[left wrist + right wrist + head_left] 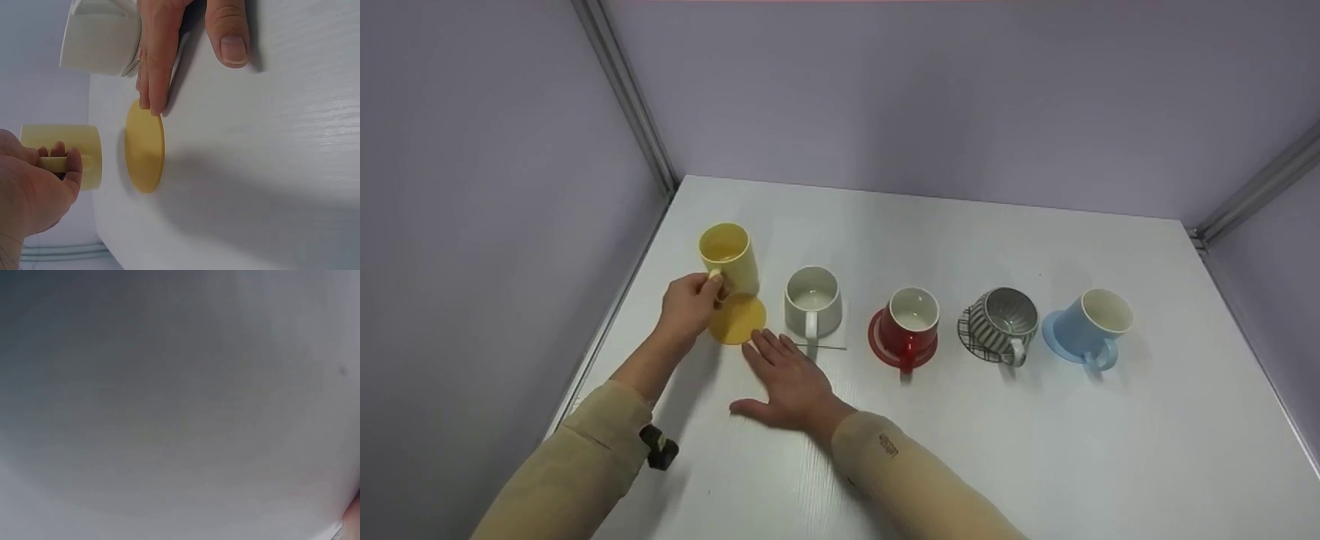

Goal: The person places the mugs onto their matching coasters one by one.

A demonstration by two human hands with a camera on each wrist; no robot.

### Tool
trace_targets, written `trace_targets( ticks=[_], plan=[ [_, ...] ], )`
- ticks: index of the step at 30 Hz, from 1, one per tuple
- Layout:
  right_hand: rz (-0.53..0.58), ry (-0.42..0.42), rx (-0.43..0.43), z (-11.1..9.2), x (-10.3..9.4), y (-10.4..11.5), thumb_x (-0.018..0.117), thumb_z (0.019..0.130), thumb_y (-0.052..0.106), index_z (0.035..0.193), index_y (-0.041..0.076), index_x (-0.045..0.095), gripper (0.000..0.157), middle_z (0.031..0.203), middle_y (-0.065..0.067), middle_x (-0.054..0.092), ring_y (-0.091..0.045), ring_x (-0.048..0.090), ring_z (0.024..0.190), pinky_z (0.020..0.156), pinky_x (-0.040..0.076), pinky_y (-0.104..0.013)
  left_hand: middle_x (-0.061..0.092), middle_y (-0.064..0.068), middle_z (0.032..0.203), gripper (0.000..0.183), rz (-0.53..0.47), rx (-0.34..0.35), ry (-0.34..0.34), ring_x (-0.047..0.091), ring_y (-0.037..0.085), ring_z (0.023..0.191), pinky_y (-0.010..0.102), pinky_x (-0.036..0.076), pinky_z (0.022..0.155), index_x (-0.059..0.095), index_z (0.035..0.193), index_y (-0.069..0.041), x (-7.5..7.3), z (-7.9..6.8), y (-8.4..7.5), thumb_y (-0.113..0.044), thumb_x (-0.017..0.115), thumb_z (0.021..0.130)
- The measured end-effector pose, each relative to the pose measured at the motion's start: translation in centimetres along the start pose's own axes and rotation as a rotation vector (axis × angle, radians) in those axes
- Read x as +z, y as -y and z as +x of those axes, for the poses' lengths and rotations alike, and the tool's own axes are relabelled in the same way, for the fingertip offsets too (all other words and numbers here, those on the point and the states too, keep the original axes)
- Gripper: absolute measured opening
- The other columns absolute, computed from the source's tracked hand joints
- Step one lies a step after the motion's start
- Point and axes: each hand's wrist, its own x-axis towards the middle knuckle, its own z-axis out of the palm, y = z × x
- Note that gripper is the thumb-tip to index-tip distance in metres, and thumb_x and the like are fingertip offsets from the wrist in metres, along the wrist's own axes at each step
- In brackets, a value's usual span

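Note:
My left hand (688, 306) grips the handle of a yellow mug (741, 271), fingers curled round it. The mug is upright, and its base is apart from the round yellow coaster (144, 147) in the left wrist view. My right hand (793, 382) lies with fingers straight and thumb spread, the fingertips at the coaster's near right edge. Just right of the coaster stands a white mug (801, 319) on a white square coaster (835, 339). The right wrist view is mostly a blurred pale surface.
Further right along the white table (1035, 450) stand a red mug (894, 334) on a red coaster, a grey striped mug (988, 330) on a wire-patterned coaster, and a light blue mug (1078, 330) on a blue coaster. Pale walls (945, 97) enclose the back and sides.

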Motion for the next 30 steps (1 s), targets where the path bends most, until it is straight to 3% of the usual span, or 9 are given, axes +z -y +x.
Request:
trace_targets(
  ticks=[6, 16, 25, 30],
  plan=[
    [-0.005, -0.044, -0.011, -0.1, 0.3, -0.2, 0.036, 0.099, 0.082, 0.169, 0.014, 0.028, 0.098, 0.175, -0.008, 0.021, -0.022, 0.015, 0.162, 0.13, 0.012, -0.037, 0.068, 0.015, 0.108, 0.034, -0.045, -0.003, 0.001, 0.062, 0.023, 0.101, 0.044, 0.054, 0.098, 0.068, 0.113, 0.007, 0.3, -0.6, 0.3, -0.021, 0.048, 0.114],
    [0.002, -0.032, -0.002, -0.1, 0.1, -0.1, 0.036, 0.099, 0.082, 0.169, 0.015, 0.027, 0.098, 0.176, -0.007, 0.02, -0.021, 0.014, 0.163, 0.13, 0.01, -0.036, 0.068, 0.016, 0.108, 0.033, -0.009, -0.013, -0.006, 0.064, 0.026, 0.102, 0.032, 0.054, 0.085, 0.069, 0.111, 0.005, 0.4, -1.6, 1.1, -0.022, 0.05, 0.114],
    [0.006, -0.01, 0.013, -0.1, 0.0, 0.0, 0.034, 0.099, 0.083, 0.17, 0.016, 0.024, 0.098, 0.177, -0.005, 0.016, -0.019, 0.01, 0.163, 0.13, 0.008, -0.035, 0.068, 0.017, 0.112, 0.033, -0.007, -0.017, 0.0, 0.064, 0.027, 0.106, 0.036, 0.054, 0.091, 0.068, 0.114, 0.005, 0.4, -2.3, 1.4, -0.022, 0.049, 0.114],
    [0.007, -0.025, 0.004, -0.1, 0.3, -0.1, 0.033, 0.099, 0.083, 0.17, 0.016, 0.026, 0.098, 0.176, -0.006, 0.019, -0.02, 0.012, 0.163, 0.13, 0.009, -0.035, 0.068, 0.017, 0.109, 0.033, -0.021, -0.004, -0.003, 0.064, 0.027, 0.103, 0.032, 0.054, 0.087, 0.068, 0.114, 0.007, 0.4, -2.7, 1.8, -0.02, 0.051, 0.113]
  ],
)
